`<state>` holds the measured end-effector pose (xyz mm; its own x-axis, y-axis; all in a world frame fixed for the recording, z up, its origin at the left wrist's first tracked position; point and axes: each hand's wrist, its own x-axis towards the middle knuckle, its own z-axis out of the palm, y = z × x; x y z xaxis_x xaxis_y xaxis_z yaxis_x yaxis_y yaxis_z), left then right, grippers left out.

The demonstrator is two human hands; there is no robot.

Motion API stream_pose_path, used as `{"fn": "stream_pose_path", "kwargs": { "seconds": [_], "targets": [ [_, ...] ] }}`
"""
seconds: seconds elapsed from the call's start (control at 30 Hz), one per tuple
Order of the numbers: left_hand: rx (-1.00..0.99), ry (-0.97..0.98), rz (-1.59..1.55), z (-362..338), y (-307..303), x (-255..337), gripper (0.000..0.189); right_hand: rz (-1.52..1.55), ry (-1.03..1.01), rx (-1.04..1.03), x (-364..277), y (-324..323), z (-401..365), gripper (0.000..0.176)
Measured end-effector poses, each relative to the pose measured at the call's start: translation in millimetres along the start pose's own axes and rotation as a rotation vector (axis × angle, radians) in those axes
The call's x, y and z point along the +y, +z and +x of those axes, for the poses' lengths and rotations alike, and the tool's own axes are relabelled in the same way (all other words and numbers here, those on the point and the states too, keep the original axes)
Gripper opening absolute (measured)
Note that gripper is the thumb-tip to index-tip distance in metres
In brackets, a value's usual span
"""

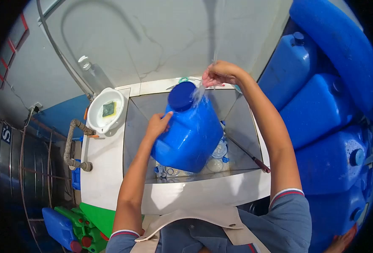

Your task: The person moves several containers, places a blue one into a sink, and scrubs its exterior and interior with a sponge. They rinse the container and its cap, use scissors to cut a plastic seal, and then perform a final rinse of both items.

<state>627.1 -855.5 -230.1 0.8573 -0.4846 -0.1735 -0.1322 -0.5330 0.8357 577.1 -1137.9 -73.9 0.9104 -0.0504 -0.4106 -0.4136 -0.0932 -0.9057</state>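
A large blue water container (186, 135) with a dark blue round cap (181, 96) stands tilted in the grey tiled sink (136, 122). My left hand (157, 125) rests on its left shoulder just below the cap, fingers spread on the plastic. To the right of the cap and above the container, my right hand (220, 74) has curled fingers in a stream of water, which splashes down over the container. What those fingers hold, if anything, is too blurred to make out. Several small clear and blue items (215, 164) lie under the container.
A white basin (94, 113) with a green and yellow sponge (109, 109) sits on the left ledge beside a clear bottle (94, 74) and a pipe (70, 143). A long dark tool (254, 158) leans in the sink. Large blue containers (317, 111) are stacked at the right.
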Motion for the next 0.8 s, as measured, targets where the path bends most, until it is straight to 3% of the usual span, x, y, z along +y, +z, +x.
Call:
{"fn": "stream_pose_path", "kwargs": {
  "seconds": [0.17,0.3,0.37,0.43,0.5,0.57,0.7,0.73,0.8],
  "targets": [
    [-0.108,0.519,0.135,38,24,28,0.043,0.108,-0.032,-0.102,-7,9,-2,0.022],
    [-0.158,0.677,0.108,38,50,60,0.048,0.053,-0.13,-0.191,8,3,-4,0.022],
    [-0.284,0.665,0.505,22,50,77,0.057,-0.593,-0.242,-0.167,31,-3,-6,0.027],
    [-0.326,0.601,0.665,10,44,86,0.06,-1.095,-0.115,-0.253,75,-28,6,0.032],
    [-0.354,0.567,0.734,-1,37,80,0.059,-0.66,-0.252,-0.115,108,-13,-31,0.032],
    [-0.282,0.555,0.694,-13,35,69,0.055,-0.349,-0.298,0.198,143,-12,-35,0.032],
    [-0.129,0.516,0.64,-42,41,55,0.051,-0.185,-0.435,0.816,194,23,-32,0.036],
    [-0.047,0.449,0.585,-47,45,48,0.051,-0.288,-0.438,0.963,196,49,-35,0.047],
    [0.079,0.327,0.48,-56,43,32,0.05,-0.231,-0.518,0.797,201,89,-39,0.056]
  ]
}}
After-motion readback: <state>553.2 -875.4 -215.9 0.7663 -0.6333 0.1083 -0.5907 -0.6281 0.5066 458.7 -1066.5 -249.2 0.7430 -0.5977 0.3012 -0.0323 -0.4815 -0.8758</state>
